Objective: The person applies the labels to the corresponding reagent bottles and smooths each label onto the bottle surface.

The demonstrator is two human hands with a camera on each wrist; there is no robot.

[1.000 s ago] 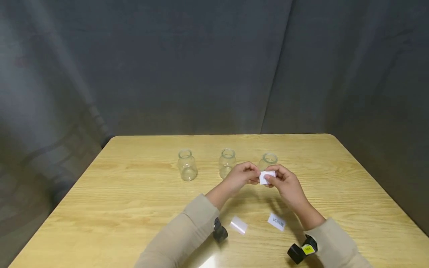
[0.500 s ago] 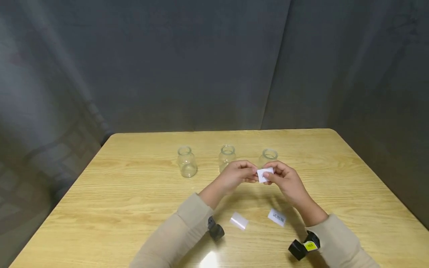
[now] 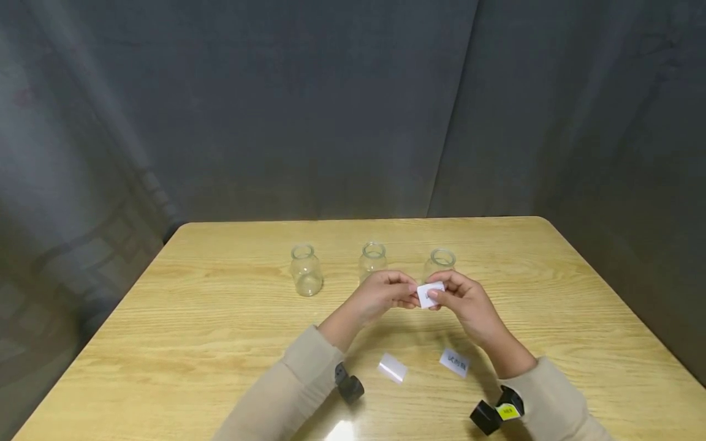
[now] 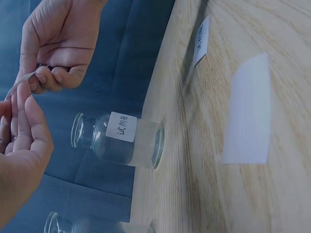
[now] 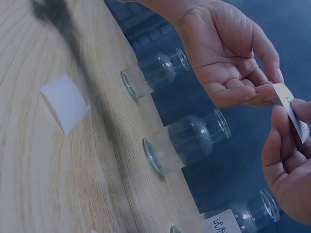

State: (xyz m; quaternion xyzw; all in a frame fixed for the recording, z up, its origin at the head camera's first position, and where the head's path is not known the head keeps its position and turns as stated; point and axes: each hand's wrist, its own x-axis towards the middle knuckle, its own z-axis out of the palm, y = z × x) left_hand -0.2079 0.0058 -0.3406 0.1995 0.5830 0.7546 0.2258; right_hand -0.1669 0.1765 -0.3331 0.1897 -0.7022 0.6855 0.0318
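Both hands meet above the table and share a small white label (image 3: 425,296) with dark writing. My left hand (image 3: 383,295) pinches the label's left edge between thumb and fingertips. On the other side, my right hand (image 3: 466,303) grips it, thumb on the front and fingers behind. Seen from the right wrist, the label (image 5: 286,99) looks slightly bent. Behind the hands stands the right glass jar (image 3: 443,260), partly hidden; in the left wrist view this jar (image 4: 104,138) bears a white label (image 4: 121,127) with black characters.
A middle glass jar (image 3: 374,257) and a left one (image 3: 306,272) stand upright in the same row, without labels. Nearer the front lie a glossy white piece (image 3: 393,368) and another lettered white label (image 3: 455,362). A grey curtain (image 3: 309,110) hangs behind the table.
Both hands have drifted slightly left together with the label, which now tilts a little more. The jars and the pieces on the table stay where they were.
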